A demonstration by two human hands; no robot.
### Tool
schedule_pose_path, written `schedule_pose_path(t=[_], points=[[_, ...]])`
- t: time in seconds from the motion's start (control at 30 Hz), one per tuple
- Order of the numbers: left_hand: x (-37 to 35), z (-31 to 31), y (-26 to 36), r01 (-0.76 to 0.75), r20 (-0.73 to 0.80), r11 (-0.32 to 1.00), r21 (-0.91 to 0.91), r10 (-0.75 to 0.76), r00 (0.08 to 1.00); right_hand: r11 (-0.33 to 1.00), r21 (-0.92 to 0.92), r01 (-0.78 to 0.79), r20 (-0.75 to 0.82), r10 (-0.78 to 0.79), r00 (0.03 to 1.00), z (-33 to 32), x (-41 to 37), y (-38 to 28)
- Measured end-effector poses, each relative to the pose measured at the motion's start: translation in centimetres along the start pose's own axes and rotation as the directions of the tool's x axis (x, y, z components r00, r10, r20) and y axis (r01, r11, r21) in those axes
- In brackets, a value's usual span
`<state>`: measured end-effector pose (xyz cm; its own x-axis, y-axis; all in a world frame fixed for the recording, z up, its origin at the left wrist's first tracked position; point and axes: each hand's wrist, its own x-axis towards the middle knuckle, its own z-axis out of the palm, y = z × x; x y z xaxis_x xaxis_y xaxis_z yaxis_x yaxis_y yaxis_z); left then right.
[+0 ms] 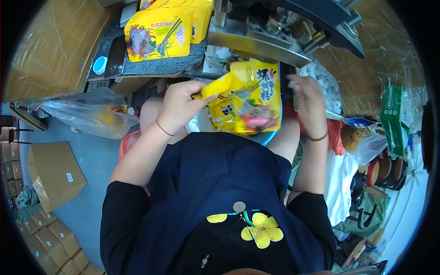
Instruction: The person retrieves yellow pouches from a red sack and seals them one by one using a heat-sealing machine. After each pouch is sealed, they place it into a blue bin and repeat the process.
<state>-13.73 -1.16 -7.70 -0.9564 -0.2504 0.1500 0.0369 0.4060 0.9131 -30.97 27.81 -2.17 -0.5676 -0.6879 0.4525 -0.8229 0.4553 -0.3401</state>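
Observation:
My left hand (185, 103) pinches the corner of a yellow printed pouch (220, 88) above my lap. Beside and below it, more yellow pouches (257, 103) with dark lettering and a food picture lie in a blue-rimmed container (263, 137). My right hand (309, 98) is raised to the right of the pouches, close to a bag of small white pieces (321, 82); its fingers are blurred, and I cannot tell whether they hold anything. Just beyond both hands stands a metal machine (261, 43) with a dark lever arm.
Stacked yellow pouches (158, 36) lie on a grey cloth, near a dark phone (115, 56) and a blue-white cap (100, 65). A plastic bag (91, 112) hangs at left. Cardboard boxes (57, 169) stand on the floor. A green box (394, 121) is at right.

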Motion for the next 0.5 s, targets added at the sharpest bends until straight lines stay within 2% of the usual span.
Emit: schedule_pose_path(t=[0.03,0.07,0.13,0.17,0.2,0.27,0.3,0.33,0.37,0.4,0.47,0.5], points=[[0.0,0.9,0.3,0.052,0.055,0.999,-0.004,-0.052,0.997,0.992,0.119,0.030,0.029,-0.033,0.999,-0.1,0.5,-2.2],[0.0,1.8,0.5,0.102,0.110,0.995,-0.005,-0.101,0.989,0.953,0.298,0.051,-0.050,-0.037,0.998,0.3,1.0,-3.9],[-0.3,3.7,1.1,0.250,0.215,0.934,-0.254,-0.198,0.956,0.793,0.576,-0.197,0.008,0.236,0.972,0.7,1.2,-6.4],[-0.5,4.6,1.4,0.328,0.274,0.872,-0.362,-0.236,0.932,0.862,0.496,-0.100,-0.022,0.128,0.992,1.1,1.7,-6.5],[-0.7,5.3,1.8,0.309,0.295,0.845,-0.436,-0.191,0.936,0.912,0.410,0.004,-0.042,0.015,0.999,1.4,2.3,-6.2],[-1.1,6.3,2.3,0.273,0.319,0.772,-0.574,-0.097,0.943,0.940,0.341,0.030,0.013,-0.037,0.999,1.0,2.5,-5.4],[-1.2,6.5,2.3,0.449,0.488,0.659,-0.603,-0.139,0.861,0.944,0.327,0.045,0.053,-0.066,0.996,0.6,2.3,-4.4],[-1.4,6.8,2.6,0.443,0.508,0.648,-0.620,-0.099,0.856,0.947,0.316,0.062,0.099,-0.098,0.990,0.4,2.3,-3.6],[-1.4,7.2,2.8,0.503,0.553,0.604,-0.618,-0.120,0.824,0.947,0.316,0.056,0.218,-0.130,0.967,-0.1,2.4,-3.6],[-1.5,7.5,2.8,0.565,0.603,0.557,-0.609,-0.138,0.786,0.943,0.331,0.039,0.232,-0.121,0.965,-0.3,2.4,-3.5],[-1.6,7.8,2.3,0.587,0.627,0.496,-0.640,-0.105,0.772,0.936,0.353,0.006,0.246,-0.100,0.964,-0.9,2.7,-3.0],[-1.4,7.9,2.1,0.594,0.635,0.467,-0.655,-0.085,0.768,0.976,0.211,-0.052,0.142,0.022,0.990,-0.5,2.2,-1.4]])
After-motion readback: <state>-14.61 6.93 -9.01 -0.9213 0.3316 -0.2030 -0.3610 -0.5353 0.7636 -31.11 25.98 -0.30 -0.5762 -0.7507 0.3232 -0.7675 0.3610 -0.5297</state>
